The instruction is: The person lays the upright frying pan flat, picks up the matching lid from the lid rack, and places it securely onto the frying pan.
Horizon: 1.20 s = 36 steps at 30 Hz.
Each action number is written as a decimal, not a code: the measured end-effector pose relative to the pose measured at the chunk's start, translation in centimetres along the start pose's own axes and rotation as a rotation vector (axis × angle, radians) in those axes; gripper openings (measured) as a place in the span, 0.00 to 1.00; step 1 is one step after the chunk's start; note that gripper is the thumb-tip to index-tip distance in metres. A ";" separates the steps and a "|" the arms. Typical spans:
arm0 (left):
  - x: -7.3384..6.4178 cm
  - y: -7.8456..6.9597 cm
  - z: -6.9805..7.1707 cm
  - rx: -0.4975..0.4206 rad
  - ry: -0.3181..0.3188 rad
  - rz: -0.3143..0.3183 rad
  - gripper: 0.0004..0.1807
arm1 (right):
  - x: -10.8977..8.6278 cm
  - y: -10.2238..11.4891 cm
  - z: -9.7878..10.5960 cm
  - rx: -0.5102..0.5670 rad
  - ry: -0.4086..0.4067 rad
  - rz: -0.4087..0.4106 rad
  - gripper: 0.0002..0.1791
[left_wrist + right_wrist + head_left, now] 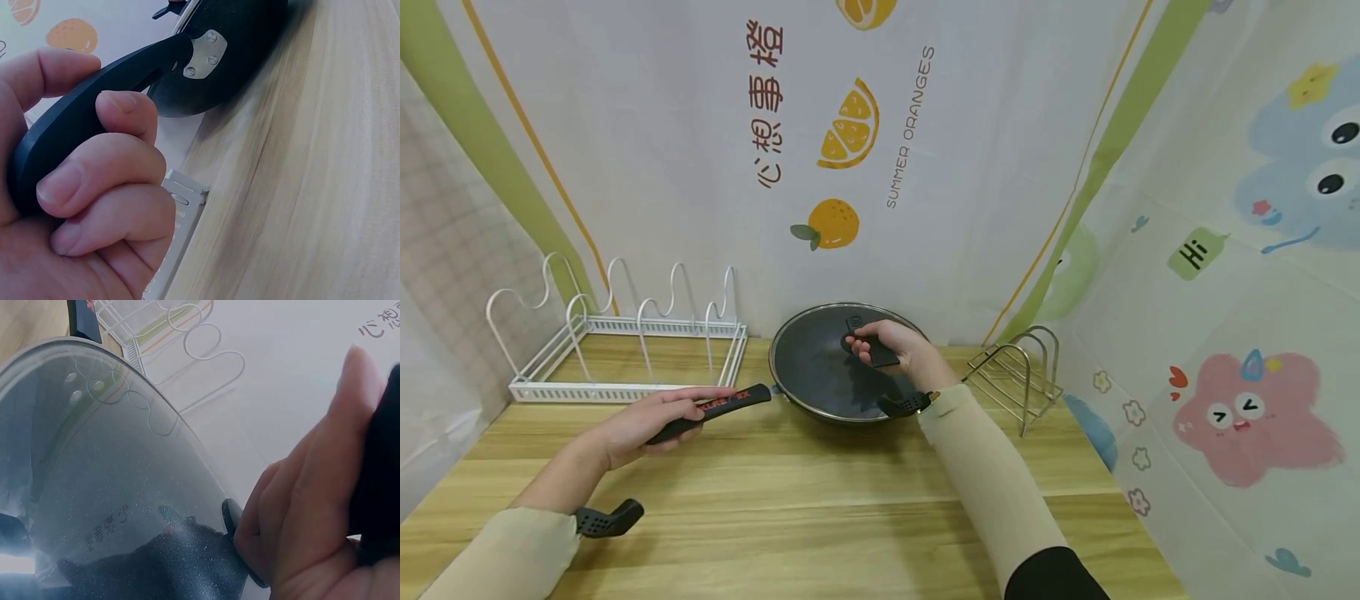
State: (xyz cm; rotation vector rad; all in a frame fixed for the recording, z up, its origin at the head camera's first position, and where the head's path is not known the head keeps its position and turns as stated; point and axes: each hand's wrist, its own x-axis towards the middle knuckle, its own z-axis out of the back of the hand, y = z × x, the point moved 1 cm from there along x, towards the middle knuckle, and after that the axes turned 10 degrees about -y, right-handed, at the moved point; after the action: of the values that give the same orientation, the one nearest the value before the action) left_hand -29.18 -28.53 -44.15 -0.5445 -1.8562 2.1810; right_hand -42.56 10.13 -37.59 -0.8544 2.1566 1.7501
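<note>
A dark frying pan (850,422) with a glass lid (808,358) on it stands at the back middle of the wooden table. My left hand (651,421) grips the pan's black handle (737,402), which points to the left. In the left wrist view, the fingers (106,162) are curled round that handle, near the riveted metal bracket (206,55). My right hand (891,342) holds the black lid knob (880,353) on top of the lid. From the right wrist view, the fingers (269,506) curl at the knob, and the glass reflects the surroundings.
To the left stands a white wire rack (625,387) with tall curved dividers. A smaller metal wire rack (1026,383) stands right of the pan, close to my right forearm. A printed curtain (700,208) hangs behind the wooden table (820,517).
</note>
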 end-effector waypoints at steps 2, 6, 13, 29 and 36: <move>0.0 0.0 0.0 0.001 0.001 0.000 0.27 | 0.0 -0.1 0.0 -0.001 0.004 0.004 0.14; -0.1 -0.1 0.0 -0.019 0.026 -0.001 0.27 | -0.1 -0.4 0.3 -0.025 -0.003 0.020 0.15; -0.8 0.1 0.7 0.012 -0.013 -0.009 0.24 | -1.1 -1.2 1.3 -0.157 -0.046 0.101 0.18; -1.8 -2.5 -0.9 0.483 -0.394 -0.192 0.24 | -6.3 -5.2 5.8 -0.345 -0.075 0.291 0.31; -1.9 -3.5 -1.8 0.551 -0.405 -0.225 0.23 | -8.6 -5.8 6.7 -0.379 -0.096 0.314 0.32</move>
State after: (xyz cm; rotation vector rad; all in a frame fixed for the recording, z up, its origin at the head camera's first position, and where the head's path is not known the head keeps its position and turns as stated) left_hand -26.93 -27.11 -40.64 0.2158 -1.2755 2.6141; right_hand -33.48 18.32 -39.54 -0.5088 2.0148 2.3531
